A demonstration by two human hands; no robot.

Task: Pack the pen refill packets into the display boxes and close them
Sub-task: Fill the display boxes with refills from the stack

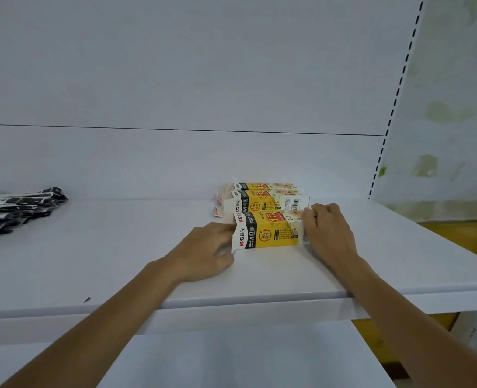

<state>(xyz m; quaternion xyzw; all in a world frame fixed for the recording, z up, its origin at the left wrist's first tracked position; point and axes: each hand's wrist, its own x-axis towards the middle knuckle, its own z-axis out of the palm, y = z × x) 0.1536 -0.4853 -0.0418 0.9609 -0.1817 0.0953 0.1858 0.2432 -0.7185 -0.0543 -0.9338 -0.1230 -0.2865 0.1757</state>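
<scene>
A yellow, black and white display box (268, 229) lies on its side on the white shelf (119, 261). My left hand (206, 247) grips its left end, fingers at the open white flap. My right hand (326, 231) holds its right end. Behind it lie two more yellow display boxes (265, 201), with flaps open on their left ends. A pile of black-and-white pen refill packets (16, 211) lies at the far left of the shelf, apart from both hands.
The shelf's front edge (231, 302) runs below my forearms, with a lower white shelf (231, 359) under it. A white back panel rises behind the boxes. A slotted upright (394, 107) stands at the right, with yellow-brown flooring beyond.
</scene>
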